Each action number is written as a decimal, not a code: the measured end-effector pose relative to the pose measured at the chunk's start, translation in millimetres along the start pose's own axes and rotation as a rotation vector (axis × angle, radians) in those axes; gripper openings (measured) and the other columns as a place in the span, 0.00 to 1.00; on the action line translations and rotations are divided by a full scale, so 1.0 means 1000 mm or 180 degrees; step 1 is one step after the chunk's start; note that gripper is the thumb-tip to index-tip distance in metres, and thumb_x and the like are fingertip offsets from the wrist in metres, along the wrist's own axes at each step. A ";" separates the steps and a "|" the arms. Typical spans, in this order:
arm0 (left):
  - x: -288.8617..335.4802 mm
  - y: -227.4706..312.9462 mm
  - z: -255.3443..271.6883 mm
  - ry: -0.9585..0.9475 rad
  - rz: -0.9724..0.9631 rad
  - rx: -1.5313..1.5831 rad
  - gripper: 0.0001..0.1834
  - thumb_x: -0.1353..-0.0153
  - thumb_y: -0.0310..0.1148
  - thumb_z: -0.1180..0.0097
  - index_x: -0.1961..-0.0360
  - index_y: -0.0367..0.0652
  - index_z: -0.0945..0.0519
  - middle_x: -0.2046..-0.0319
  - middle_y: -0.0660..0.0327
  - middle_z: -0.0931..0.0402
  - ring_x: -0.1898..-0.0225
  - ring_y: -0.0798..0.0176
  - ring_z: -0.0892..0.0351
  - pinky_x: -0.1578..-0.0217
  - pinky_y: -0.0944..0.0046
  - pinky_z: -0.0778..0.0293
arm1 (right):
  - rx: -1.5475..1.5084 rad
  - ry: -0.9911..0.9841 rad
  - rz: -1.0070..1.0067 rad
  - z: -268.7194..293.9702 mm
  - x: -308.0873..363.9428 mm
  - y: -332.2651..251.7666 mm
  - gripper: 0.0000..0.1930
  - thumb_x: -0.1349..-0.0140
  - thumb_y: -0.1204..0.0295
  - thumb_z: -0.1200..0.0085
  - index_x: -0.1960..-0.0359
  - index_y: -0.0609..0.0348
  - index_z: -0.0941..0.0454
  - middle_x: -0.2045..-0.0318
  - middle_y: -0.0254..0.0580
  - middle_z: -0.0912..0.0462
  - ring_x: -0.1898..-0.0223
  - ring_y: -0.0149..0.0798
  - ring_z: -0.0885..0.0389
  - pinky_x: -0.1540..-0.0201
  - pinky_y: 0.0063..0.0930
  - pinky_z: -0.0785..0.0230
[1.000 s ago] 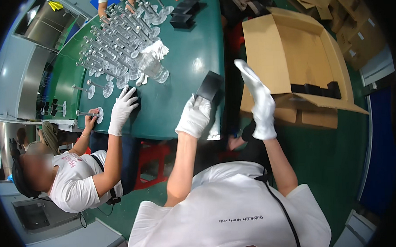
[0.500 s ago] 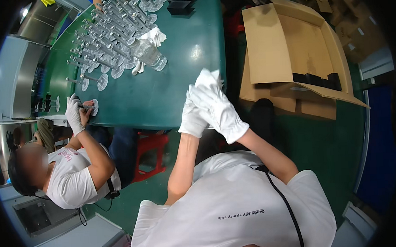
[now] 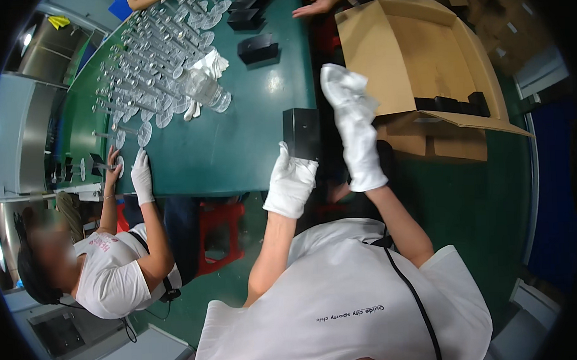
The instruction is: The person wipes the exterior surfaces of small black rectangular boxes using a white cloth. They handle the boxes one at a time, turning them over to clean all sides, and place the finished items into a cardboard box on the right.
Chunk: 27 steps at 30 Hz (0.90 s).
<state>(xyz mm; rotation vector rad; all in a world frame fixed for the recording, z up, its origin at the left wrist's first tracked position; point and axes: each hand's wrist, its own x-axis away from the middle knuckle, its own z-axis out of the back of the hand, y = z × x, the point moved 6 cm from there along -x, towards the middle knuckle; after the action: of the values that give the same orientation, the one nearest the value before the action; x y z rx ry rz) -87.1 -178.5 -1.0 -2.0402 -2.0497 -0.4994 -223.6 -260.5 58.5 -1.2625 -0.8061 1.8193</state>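
My left hand (image 3: pixel 291 187), in a white glove, grips the lower end of a black rectangular box (image 3: pixel 300 131) near the right edge of the green table (image 3: pixel 248 143). The thumb lies along the box's left side; most of the other fingers are hidden. To the right, my white-gloved right hand (image 3: pixel 356 129) is raised beside the open cardboard carton (image 3: pixel 437 51). Motion smears its fingers, and I cannot make out whether it holds anything.
Several clear stemmed pieces with round bases (image 3: pixel 148 64) crowd the table's far left, beside a clear jar (image 3: pixel 208 91) and white cloth (image 3: pixel 211 62). Black pieces (image 3: pixel 257 48) stand farther back, near another person's bare hand (image 3: pixel 319 1). A co-worker (image 3: pixel 118 264) sits at left.
My hands have parted; the right has moved up and right. The black box now shows in my left hand. Another black piece and a person's hand have appeared at the far side.
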 end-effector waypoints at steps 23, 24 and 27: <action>0.047 0.012 -0.040 -0.1640 -0.2904 -0.6582 0.09 0.38 0.25 0.47 0.58 0.40 0.18 0.60 0.56 0.17 0.59 0.49 0.20 0.56 0.55 0.25 | -0.5133 -0.0394 -0.2966 -0.023 0.020 0.003 0.30 0.21 0.53 0.68 0.29 0.64 0.42 0.32 0.47 0.33 0.35 0.43 0.30 0.32 0.38 0.36; 0.049 0.009 -0.043 -0.1312 -0.2766 -0.6479 0.16 0.46 0.18 0.49 0.56 0.38 0.18 0.58 0.51 0.18 0.55 0.40 0.23 0.53 0.53 0.25 | -0.5027 -0.0312 -0.3011 -0.024 0.014 -0.010 0.28 0.23 0.53 0.63 0.33 0.63 0.34 0.37 0.42 0.26 0.40 0.36 0.24 0.37 0.29 0.30; 0.057 0.007 -0.059 -0.1451 -0.3103 -0.6519 0.22 0.49 0.14 0.50 0.52 0.39 0.18 0.57 0.52 0.18 0.53 0.42 0.22 0.52 0.53 0.24 | -0.2876 -0.0843 -0.2071 -0.015 0.015 0.001 0.26 0.21 0.57 0.66 0.32 0.63 0.36 0.38 0.40 0.25 0.38 0.34 0.25 0.37 0.26 0.31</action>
<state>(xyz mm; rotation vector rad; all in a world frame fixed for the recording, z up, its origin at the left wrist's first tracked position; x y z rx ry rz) -86.3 -148.4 75.4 -0.8327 -2.8635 -3.6574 -212.5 -247.0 46.2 -1.0484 -2.0568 1.0910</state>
